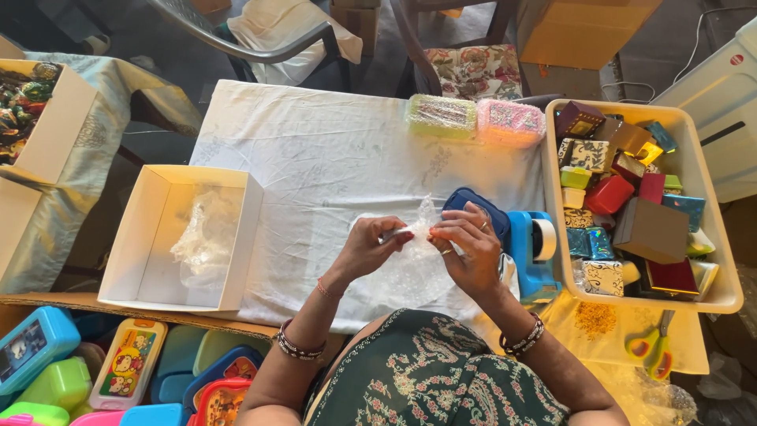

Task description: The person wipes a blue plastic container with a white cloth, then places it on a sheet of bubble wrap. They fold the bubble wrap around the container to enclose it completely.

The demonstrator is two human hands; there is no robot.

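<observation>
Fingers of left hand and right hand pinched together on clear bubble wrap.

Both hands worked at the near middle of a white-clothed table. The left hand and right hand pinched a sheet of clear bubble wrap between fingertips, over a dark blue case. A blue tape dispenser stood just right of the right hand. A cream tub of small boxes lay far right; an open white box lay left.
</observation>
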